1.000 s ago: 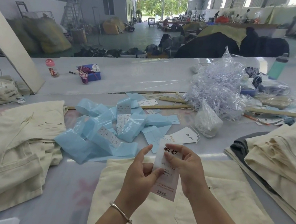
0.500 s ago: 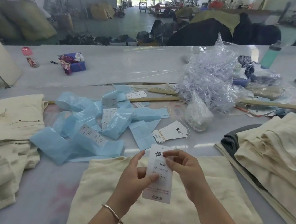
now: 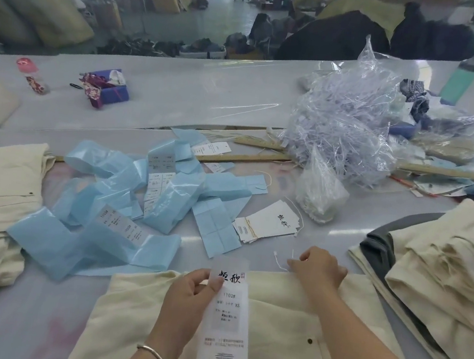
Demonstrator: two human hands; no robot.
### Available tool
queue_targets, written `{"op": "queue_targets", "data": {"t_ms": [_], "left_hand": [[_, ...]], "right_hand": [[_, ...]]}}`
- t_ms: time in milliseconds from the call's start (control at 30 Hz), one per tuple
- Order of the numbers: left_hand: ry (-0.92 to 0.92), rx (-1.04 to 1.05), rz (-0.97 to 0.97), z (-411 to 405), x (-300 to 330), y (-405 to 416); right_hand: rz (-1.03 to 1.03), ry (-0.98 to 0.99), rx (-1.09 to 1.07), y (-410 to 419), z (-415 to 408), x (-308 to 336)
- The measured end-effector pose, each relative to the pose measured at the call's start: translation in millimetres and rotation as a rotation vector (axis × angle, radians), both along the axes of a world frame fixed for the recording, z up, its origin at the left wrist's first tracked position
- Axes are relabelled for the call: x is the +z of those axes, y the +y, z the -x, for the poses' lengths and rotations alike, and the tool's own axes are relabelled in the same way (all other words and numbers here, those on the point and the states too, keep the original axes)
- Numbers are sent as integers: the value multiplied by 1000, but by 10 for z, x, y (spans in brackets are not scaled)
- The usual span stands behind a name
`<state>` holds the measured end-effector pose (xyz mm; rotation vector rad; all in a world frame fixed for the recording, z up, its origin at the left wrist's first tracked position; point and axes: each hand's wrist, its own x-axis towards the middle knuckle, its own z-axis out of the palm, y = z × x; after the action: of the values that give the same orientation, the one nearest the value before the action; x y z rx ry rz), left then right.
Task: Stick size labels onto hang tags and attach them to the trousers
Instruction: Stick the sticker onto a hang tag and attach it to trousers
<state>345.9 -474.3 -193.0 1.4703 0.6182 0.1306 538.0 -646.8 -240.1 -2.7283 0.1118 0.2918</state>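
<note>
Pinching the labelled hang tag (image 3: 226, 309) upright over the near trousers (image 3: 271, 343), the left hand (image 3: 188, 300) keeps it ready, while the right hand (image 3: 319, 265), fingers curled, reaches just beyond the waistband on the desk (image 3: 180, 91) for a thin white string (image 3: 278, 261), apparently to tie it on.

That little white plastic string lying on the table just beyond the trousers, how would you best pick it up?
Judging by its pose, pinch the plastic tag string near its middle, coming straight down from above. It is thin and lies flat on the table, so only fingertips can catch it. The right hand already rests beside it, while the left hand holds the hang tag.
</note>
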Motion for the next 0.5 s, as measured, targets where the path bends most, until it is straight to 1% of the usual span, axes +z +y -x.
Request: {"op": "queue_targets", "data": {"t_ms": [133, 200, 300, 333, 367, 433, 467, 500], "left_hand": [[-24, -27, -22, -45, -18, 51], [-28, -14, -46, -61, -38, 67], [-30, 7, -29, -70, -43, 66], [-33, 14, -26, -67, -40, 67], [-32, 24, -33, -64, -39, 71], [-19, 52, -62, -47, -28, 80], [-17, 63, -72, -38, -13, 79], [-25, 70, -74, -28, 7, 76]], "right_hand": [[38, 30, 42, 161, -182, -108], [77, 35, 80, 214, -212, -136], [129, 21, 142, 237, -225, -118], [73, 5, 151, 232, -222, -84], [-78, -10, 139, 228, -221, -44], [-521, -4, 83, 229, -154, 89], [-700, -13, 74, 231, -86, 204], [-822, -22, 94, 233, -5, 328]]}}
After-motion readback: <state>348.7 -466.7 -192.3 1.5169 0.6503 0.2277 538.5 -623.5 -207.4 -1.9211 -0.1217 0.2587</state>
